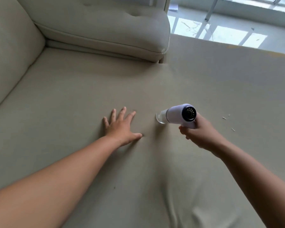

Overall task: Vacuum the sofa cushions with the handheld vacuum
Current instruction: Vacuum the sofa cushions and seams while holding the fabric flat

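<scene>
The left hand (121, 127) lies flat on the seat cushion (76, 96), palm down, fingers straight and spread, with nothing in it. Just to its right, the right hand (200, 133) has its fingers curled round the handle of the white handheld vacuum (179, 115), whose clear nozzle points toward the left hand and touches the cushion a short way off the spread fingertips. A few small white scraps (224, 118) lie on the fabric to the right of the right hand, and a tufted back cushion (105, 28) sits well beyond both hands.

White handheld vacuum (179, 115) — nozzle on seat cushion (72, 99)
</scene>
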